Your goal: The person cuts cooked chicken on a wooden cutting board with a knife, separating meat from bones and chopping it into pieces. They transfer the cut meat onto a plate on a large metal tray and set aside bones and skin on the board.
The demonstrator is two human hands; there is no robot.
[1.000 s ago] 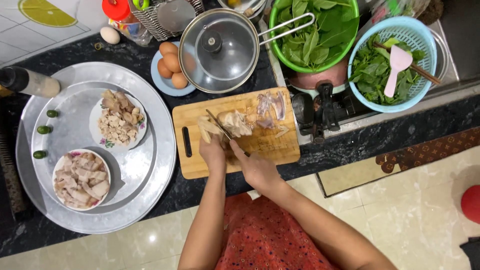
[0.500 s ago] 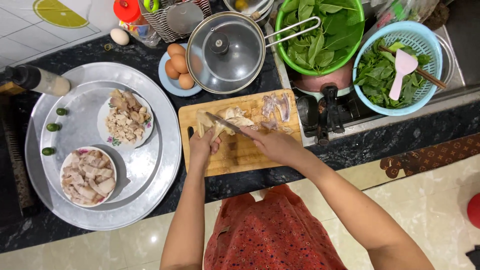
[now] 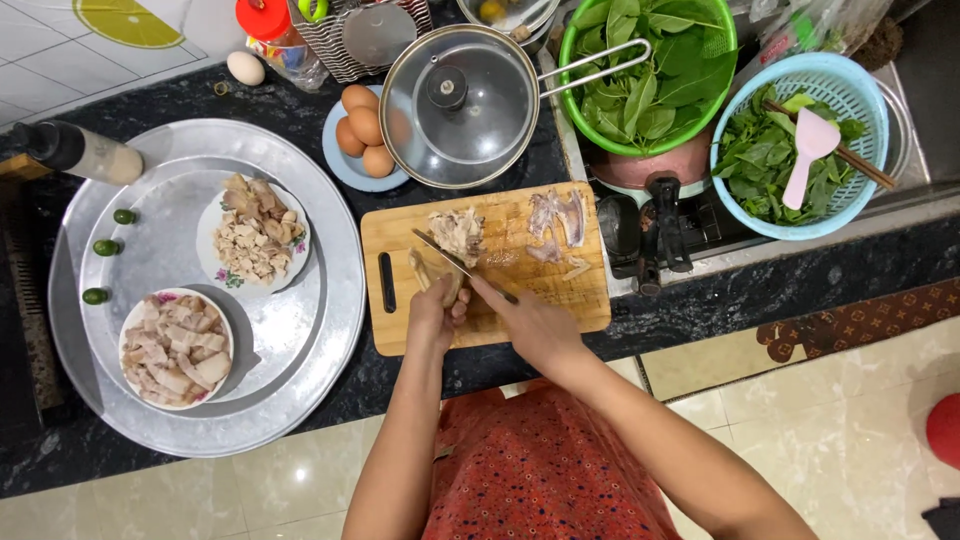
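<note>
Two hands work over a wooden cutting board (image 3: 545,290) on the dark desk (image 3: 300,95). The left hand (image 3: 437,312) is curled around a strip of cooked meat (image 3: 428,272), pinning it to the board; the right hand (image 3: 530,325) is closed on the handle of a knife (image 3: 455,262) whose blade slants across that strip. A shredded meat pile (image 3: 458,230) and some bones (image 3: 558,222) lie farther up the board. Beyond it sits a glass-lidded pan (image 3: 460,105) beside a plate of eggs (image 3: 362,135). To the left, a round metal tray (image 3: 330,310) carries two plates of chopped meat (image 3: 175,345). To the right stand a green basket of leaves (image 3: 648,70) and a blue basket (image 3: 800,150).
</note>
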